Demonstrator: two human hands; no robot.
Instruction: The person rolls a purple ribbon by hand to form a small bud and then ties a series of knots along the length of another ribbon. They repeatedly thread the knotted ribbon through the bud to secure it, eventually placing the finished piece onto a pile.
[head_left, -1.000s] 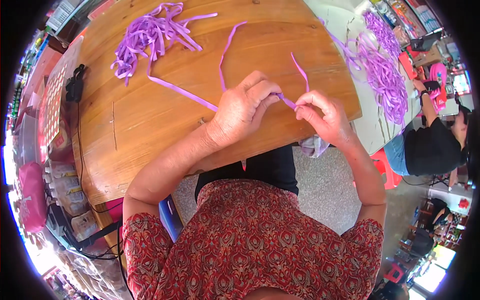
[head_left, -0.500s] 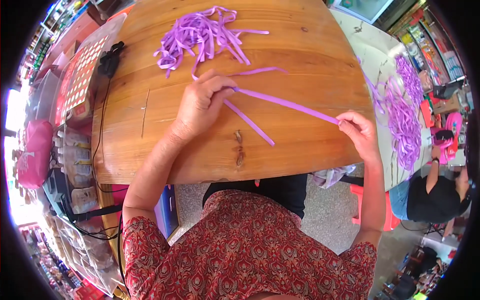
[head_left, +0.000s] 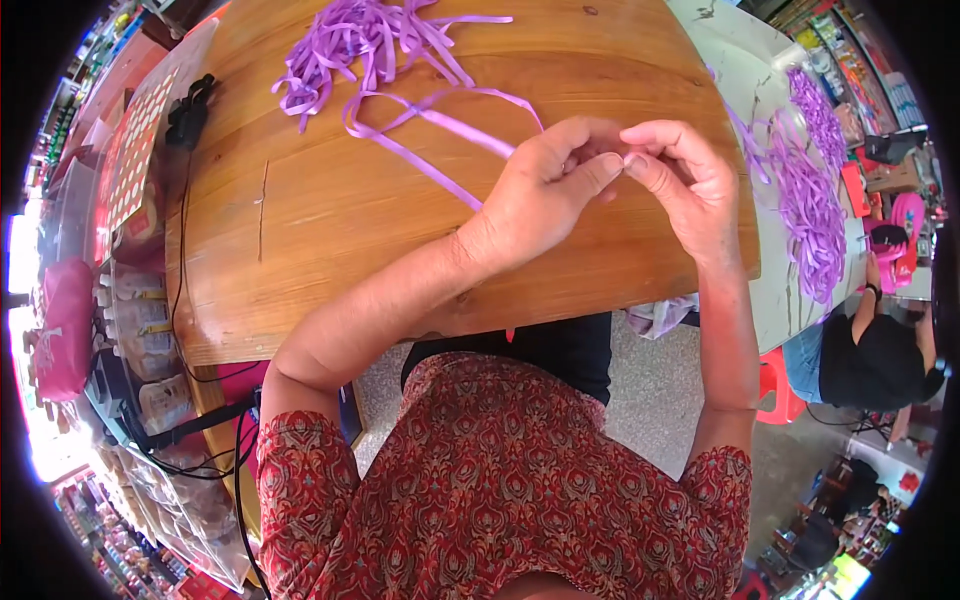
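The left hand (head_left: 545,190) is curled closed on a purple ribbon (head_left: 465,131), which trails left of its fingers (head_left: 598,173); the right hand (head_left: 700,200) has thumb and forefinger bent inward beside them, grip unclear; a tangled heap (head_left: 365,45) lies beyond, farther left.

Room was left on the bench (head_left: 330,235) at near left and far right; the far left was blocked by a ribbon heap (head_left: 365,40), the left side hemmed by a box (head_left: 143,155).
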